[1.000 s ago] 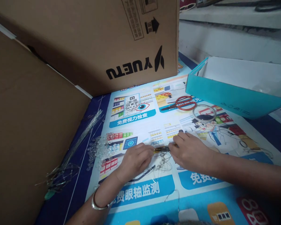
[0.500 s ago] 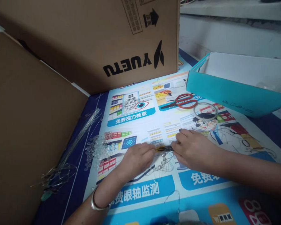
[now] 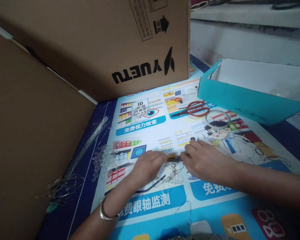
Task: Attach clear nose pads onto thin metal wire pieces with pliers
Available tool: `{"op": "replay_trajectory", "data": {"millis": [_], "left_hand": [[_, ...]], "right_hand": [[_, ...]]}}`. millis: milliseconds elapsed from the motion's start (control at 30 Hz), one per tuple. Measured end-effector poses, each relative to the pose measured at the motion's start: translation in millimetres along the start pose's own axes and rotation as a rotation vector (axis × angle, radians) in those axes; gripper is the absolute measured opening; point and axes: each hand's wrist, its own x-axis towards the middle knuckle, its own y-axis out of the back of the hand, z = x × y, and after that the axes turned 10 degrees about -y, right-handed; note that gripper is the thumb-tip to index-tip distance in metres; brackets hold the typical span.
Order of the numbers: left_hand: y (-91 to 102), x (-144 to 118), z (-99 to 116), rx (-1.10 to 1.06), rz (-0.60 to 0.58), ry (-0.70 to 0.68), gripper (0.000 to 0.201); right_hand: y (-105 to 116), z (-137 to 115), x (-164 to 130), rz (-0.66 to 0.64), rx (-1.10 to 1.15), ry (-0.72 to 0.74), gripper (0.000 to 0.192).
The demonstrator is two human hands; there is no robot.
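Note:
My left hand (image 3: 147, 167) and my right hand (image 3: 202, 160) meet fingertip to fingertip on the printed poster (image 3: 165, 203). Between them they pinch a small dark and yellow piece (image 3: 173, 159), too small to identify. Thin wire with clear beads (image 3: 171, 175) trails down from it onto the poster. A silver bangle (image 3: 105, 213) circles my left wrist. A heap of clear round beads (image 3: 107, 160) lies just left of my left hand.
A bundle of thin wires (image 3: 77, 163) lies along the left edge. Red-handled scissors (image 3: 193, 109) and a clear tape roll (image 3: 218, 120) sit beyond my hands. A teal box (image 3: 240, 100) stands at right. Large cardboard boxes (image 3: 102, 43) close off the back and left.
My hands stay pinched together at the same spot. Only the view shifts slightly.

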Motion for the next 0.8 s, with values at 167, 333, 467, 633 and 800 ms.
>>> {"op": "replay_trajectory", "data": {"millis": [167, 333, 467, 633, 800], "left_hand": [[-1.2, -6, -1, -0.088, 0.046, -0.022, 0.017], [0.2, 0, 2, 0.006, -0.014, -0.016, 0.016], [1.6, 3, 4, 0.002, -0.033, -0.013, 0.017], [2.2, 3, 5, -0.014, -0.044, 0.012, 0.017], [1.2, 3, 5, 0.012, -0.043, 0.030, 0.015]], "right_hand": [[0, 1, 0, 0.003, 0.019, 0.002, 0.021], [3, 1, 0, 0.024, 0.042, 0.012, 0.022], [5, 0, 0, 0.033, 0.048, 0.043, 0.022], [8, 0, 3, 0.035, 0.050, 0.094, 0.020], [16, 0, 6, 0.025, 0.038, 0.106, 0.018]]}}
